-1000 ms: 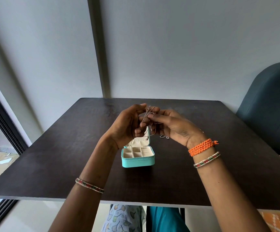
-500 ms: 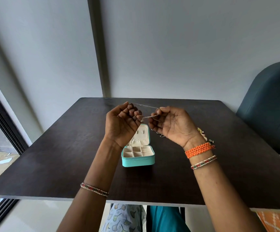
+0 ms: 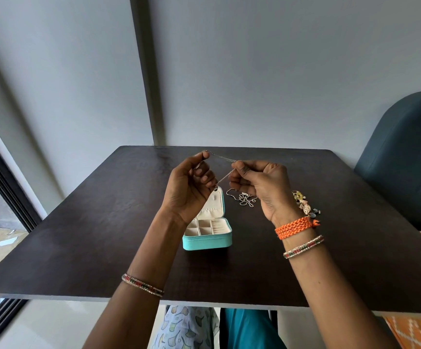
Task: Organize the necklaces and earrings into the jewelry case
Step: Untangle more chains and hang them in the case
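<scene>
A thin silver necklace (image 3: 221, 157) is stretched in the air between both hands, above the open case. My left hand (image 3: 188, 187) pinches one end at its fingertips, palm toward me. My right hand (image 3: 259, 183) pinches the chain near the other end. A small pendant hangs from it by my left palm. The turquoise jewelry case (image 3: 208, 241) sits open on the dark table (image 3: 98, 222), lid upright, cream compartments showing. Another silver chain (image 3: 243, 199) lies heaped on the table right of the case. A cluster of gold and coloured earrings (image 3: 305, 206) lies behind my right wrist.
A dark teal chair (image 3: 405, 152) stands at the table's right side. A grey wall with a vertical strip rises behind the table. A window frame runs along the left edge. My knees show under the table's near edge.
My hands have drawn apart from a close huddle, pulling the necklace out into a taut line. They have also lifted slightly, uncovering the case lid and the chain on the table.
</scene>
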A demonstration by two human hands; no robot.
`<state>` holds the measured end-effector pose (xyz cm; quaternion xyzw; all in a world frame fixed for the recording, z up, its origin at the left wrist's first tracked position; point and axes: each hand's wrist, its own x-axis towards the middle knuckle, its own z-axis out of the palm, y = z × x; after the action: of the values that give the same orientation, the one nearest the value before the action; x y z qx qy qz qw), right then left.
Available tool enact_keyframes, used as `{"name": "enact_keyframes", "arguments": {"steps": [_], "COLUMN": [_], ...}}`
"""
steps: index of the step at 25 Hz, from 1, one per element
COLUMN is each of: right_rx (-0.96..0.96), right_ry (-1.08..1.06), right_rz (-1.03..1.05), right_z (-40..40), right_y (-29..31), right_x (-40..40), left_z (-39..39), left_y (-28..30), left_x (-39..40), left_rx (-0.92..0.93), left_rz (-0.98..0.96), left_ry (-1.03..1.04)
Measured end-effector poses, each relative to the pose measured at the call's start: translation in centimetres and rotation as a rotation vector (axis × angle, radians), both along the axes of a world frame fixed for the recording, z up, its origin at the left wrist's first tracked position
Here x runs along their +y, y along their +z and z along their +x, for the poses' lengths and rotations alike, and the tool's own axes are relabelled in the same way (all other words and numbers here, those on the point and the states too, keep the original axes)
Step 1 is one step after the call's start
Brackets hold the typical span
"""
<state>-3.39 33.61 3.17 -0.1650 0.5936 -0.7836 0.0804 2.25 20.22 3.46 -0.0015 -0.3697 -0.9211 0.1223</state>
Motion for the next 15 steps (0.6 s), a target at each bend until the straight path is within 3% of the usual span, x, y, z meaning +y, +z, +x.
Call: {"name": "enact_keyframes", "arguments": {"steps": [9, 15], "right_rx": [-0.061, -0.205], "right_ry": [0.152, 0.206], "right_rz": [0.023, -0.154], "right_z": [1.0, 1.2], "right_y": [0.5, 0.7], "right_x": [-0.3, -0.6], "left_z": [0.2, 0.1], "left_y": [-0.1, 0.2], "left_x": [0.0, -0.4], "left_rx": [-0.009, -0.004], "left_rz": [-0.118, -0.133], "left_ry": [-0.002, -0.025]}}
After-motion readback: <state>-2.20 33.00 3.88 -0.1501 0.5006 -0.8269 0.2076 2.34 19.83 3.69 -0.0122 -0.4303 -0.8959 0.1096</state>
